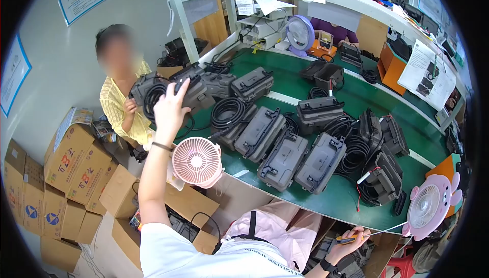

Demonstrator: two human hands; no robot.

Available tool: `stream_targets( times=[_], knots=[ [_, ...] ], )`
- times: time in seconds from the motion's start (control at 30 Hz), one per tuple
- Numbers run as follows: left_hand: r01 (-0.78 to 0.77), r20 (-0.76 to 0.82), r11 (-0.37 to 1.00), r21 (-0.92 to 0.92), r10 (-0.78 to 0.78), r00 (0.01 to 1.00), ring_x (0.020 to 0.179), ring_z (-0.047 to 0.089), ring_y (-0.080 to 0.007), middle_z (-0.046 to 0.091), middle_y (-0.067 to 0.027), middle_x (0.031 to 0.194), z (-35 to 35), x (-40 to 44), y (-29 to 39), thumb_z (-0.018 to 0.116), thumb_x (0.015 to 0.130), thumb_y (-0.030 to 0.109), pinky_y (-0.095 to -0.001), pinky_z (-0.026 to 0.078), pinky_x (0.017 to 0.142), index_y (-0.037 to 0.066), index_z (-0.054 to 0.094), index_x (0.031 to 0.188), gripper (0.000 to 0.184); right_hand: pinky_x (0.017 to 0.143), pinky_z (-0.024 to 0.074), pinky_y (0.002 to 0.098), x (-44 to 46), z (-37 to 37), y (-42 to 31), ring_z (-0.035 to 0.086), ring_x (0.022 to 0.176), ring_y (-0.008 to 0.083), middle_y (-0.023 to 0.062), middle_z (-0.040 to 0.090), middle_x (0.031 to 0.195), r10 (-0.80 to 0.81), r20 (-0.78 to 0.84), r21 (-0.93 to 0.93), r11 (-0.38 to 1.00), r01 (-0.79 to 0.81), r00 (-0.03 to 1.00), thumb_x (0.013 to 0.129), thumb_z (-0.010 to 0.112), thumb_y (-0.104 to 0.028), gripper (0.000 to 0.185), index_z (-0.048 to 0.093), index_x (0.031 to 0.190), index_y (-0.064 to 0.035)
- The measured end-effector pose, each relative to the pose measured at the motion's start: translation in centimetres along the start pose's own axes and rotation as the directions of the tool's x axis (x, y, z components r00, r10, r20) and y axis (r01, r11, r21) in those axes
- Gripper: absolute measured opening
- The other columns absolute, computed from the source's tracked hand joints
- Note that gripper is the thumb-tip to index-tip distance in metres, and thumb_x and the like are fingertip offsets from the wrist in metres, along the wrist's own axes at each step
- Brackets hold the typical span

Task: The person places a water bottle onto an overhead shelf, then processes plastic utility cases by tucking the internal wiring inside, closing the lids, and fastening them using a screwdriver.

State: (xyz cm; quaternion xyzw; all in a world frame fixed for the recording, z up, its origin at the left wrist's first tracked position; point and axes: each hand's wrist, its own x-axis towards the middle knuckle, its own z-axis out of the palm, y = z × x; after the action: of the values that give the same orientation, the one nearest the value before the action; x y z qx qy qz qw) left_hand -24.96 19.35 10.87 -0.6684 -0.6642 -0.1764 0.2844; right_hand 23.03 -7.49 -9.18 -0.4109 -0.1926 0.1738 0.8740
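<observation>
My left hand reaches out to the far left, its fingers spread over the near side of a dark grey plastic case. Whether the fingertips touch the case I cannot tell. A coil of black cable hangs just left of that hand. Low at the right, my right hand is closed around a screwdriver with a yellow-orange handle, its long thin shaft pointing right. Several closed grey cases, among them one near the front edge, lie on the green bench between my hands.
A co-worker in a yellow shirt stands at the left, a hand by another case. A pink fan stands by my left forearm, a rabbit-eared fan at the right. Cardboard boxes fill the left floor. An open case has loose wires.
</observation>
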Motion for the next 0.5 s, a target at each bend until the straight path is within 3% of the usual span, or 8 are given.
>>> stream_targets(
  times=[0.17, 0.3, 0.43, 0.5],
  knots=[
    [-0.044, 0.114, 0.999, 0.026, 0.041, 0.993, 0.087, 0.065, -0.0327, 0.052, -0.0147, 0.124, 5.6, 1.3, -1.8, 0.085, 0.061, 0.021, -0.0387, 0.055, 0.070, 0.024, 0.042, 0.142, 0.092, 0.042, 0.0351, 0.0184, 0.0, 0.0, 0.0, 0.041, 0.050, 0.0060, 0.0053, 0.052, 0.083, -0.007, 0.000, -0.032, 0.999, 0.007, 1.000, 0.095, 0.050, -0.017, 0.013, 0.039, 0.098, -0.0099],
    [-0.054, 0.242, 0.998, 0.037, 0.043, 0.969, 0.088, 0.064, -0.0347, 0.051, -0.0145, 0.120, 8.2, 1.4, -1.5, 0.086, 0.058, 0.016, -0.0399, 0.055, 0.070, 0.022, 0.043, 0.142, 0.094, 0.044, 0.0354, 0.0182, 0.1, 0.3, -0.1, 0.041, 0.050, 0.0063, 0.0054, 0.051, 0.081, -0.016, -0.006, -0.040, 0.999, 0.016, 1.000, 0.096, 0.047, -0.017, 0.013, 0.037, 0.096, -0.0096],
    [-0.107, 0.279, 0.990, 0.096, 0.077, 0.957, 0.091, 0.064, -0.0353, 0.050, -0.0166, 0.121, 11.4, 0.5, -1.1, 0.086, 0.057, 0.014, -0.0395, 0.056, 0.072, 0.024, 0.039, 0.144, 0.099, 0.044, 0.0362, 0.0185, 0.1, 0.6, 0.3, 0.041, 0.051, 0.0061, 0.0057, 0.051, 0.081, -0.013, 0.013, -0.075, 0.997, 0.014, 1.000, 0.096, 0.048, -0.015, 0.013, 0.036, 0.095, -0.0101],
    [-0.047, 0.391, 0.997, 0.055, 0.022, 0.920, 0.095, 0.063, -0.0384, 0.047, -0.0194, 0.126, 11.8, 0.5, -0.9, 0.085, 0.061, 0.012, -0.0420, 0.056, 0.078, 0.027, 0.036, 0.145, 0.099, 0.044, 0.0367, 0.0183, 0.0, 0.6, 0.5, 0.041, 0.052, 0.0059, 0.0059, 0.051, 0.081, -0.018, 0.047, -0.086, 0.996, 0.022, 0.999, 0.095, 0.049, -0.013, 0.013, 0.036, 0.095, -0.0101]
  ],
)
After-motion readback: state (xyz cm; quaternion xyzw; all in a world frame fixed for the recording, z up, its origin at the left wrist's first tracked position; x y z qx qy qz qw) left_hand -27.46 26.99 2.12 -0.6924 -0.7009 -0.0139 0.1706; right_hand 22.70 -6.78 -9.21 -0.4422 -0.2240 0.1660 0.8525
